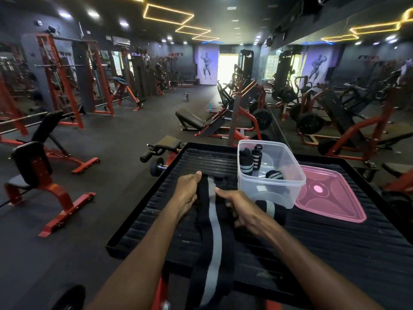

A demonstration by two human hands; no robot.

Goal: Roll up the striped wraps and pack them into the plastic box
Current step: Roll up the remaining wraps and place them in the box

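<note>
A long black wrap with a grey stripe point(215, 238) lies stretched along the black ribbed platform point(335, 242), its near end hanging over the front edge. My left hand point(187, 191) grips its far end from the left. My right hand point(237, 206) pinches the same end from the right. The clear plastic box point(271, 175) stands just right of my hands. Inside it two rolled wraps point(250, 161) stand upright and a third point(274, 175) lies down. Another striped wrap point(273, 208) lies bunched in front of the box, behind my right hand.
The pink lid point(330, 195) lies upside down right of the box. The platform has a raised rim. Red and black gym benches point(40, 173) and weight machines point(245, 115) surround it; a dumbbell point(156, 166) lies on the floor beyond the platform's far left corner.
</note>
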